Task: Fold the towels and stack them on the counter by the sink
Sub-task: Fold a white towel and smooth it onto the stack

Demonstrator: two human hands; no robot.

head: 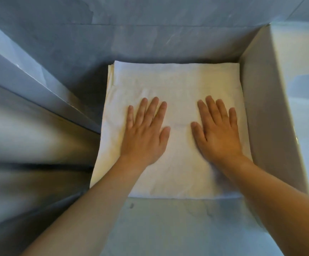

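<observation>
At nine o'clock a sloped grey panel runs beside the folded towel, its lower edge touching the towel's left border; no sliding room there. The towel lies flat on the counter, centred in view, layered edges showing at its eleven o'clock corner. The left hand rests palm down on it, fingers straight and spread, holding nothing; this grip appears meant to press the fold flat. At three o'clock the right hand lies likewise, flat and open. A grey side wall stands just beside the towel's right edge. Free counter shows at six o'clock only; a wall closes twelve o'clock.
</observation>
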